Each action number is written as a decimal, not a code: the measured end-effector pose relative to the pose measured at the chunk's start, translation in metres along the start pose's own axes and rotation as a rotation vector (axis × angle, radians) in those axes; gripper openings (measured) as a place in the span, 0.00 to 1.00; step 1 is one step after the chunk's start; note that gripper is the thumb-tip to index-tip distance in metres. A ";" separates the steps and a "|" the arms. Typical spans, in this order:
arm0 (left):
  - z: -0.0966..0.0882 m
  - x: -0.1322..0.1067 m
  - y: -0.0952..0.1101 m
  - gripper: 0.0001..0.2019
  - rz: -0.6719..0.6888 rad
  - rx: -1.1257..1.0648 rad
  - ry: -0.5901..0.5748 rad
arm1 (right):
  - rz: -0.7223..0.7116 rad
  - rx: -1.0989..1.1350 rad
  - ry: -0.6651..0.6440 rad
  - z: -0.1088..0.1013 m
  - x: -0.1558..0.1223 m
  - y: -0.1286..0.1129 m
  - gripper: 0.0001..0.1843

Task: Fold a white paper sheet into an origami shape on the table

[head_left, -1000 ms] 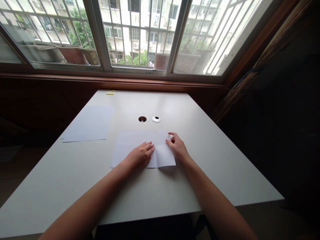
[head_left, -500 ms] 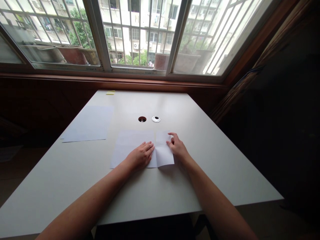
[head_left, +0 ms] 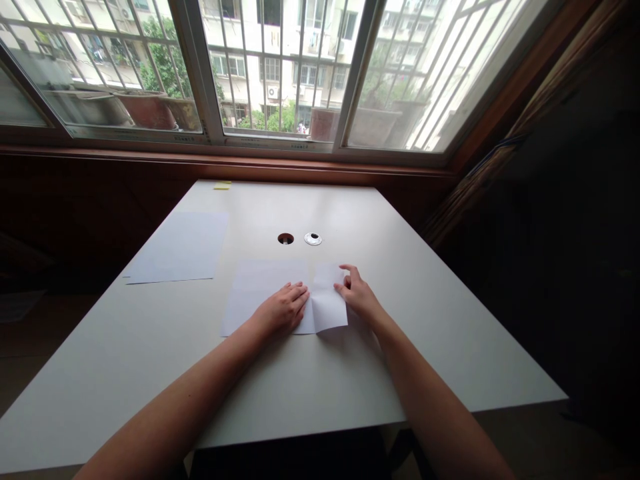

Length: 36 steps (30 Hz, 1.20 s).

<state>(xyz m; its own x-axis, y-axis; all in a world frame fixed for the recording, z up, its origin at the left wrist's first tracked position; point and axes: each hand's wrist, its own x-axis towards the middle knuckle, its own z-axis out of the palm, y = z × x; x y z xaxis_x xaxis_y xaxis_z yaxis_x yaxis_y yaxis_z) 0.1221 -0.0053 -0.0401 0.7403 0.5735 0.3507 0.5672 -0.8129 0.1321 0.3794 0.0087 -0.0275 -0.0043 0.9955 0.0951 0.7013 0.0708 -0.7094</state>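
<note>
A white sheet of paper [head_left: 260, 287] lies on the table in front of me, with a crease running front to back. My left hand [head_left: 286, 305] rests on it just left of this crease, fingers stretched out and pressed flat. To the right of the crease, a narrower flap is lifted a little off the table. At that flap's right edge is my right hand [head_left: 356, 292], its thumb on the paper's near face and its index finger reaching along the edge. The other right fingers are partly hidden behind the hand.
The white table [head_left: 280, 387] narrows toward a barred window. Another white sheet [head_left: 175, 247] lies at the left. Yellow strips [head_left: 223, 186] mark the far edge. A round hole [head_left: 285, 239] and a silver ring-shaped cover [head_left: 313, 239] sit beyond the paper. A curtain [head_left: 500, 143] hangs at right.
Almost nothing differs. My right hand has shifted very slightly to the right at the flap's edge; my left hand stays flat on the paper.
</note>
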 end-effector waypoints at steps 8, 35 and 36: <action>-0.009 0.000 0.000 0.15 0.022 0.014 0.035 | 0.031 0.109 0.003 0.001 0.000 -0.001 0.28; -0.004 0.000 0.007 0.17 -0.048 -0.009 0.033 | -0.008 0.047 -0.007 0.000 -0.002 0.000 0.23; -0.004 0.000 0.006 0.16 -0.048 -0.005 0.038 | -0.004 0.051 0.003 0.000 -0.003 0.000 0.23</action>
<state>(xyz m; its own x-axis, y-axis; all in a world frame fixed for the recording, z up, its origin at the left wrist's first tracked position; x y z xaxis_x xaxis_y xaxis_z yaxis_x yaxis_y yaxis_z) 0.1236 -0.0104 -0.0360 0.6979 0.6079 0.3788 0.6001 -0.7849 0.1541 0.3791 0.0060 -0.0276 -0.0047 0.9950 0.0996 0.6644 0.0775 -0.7434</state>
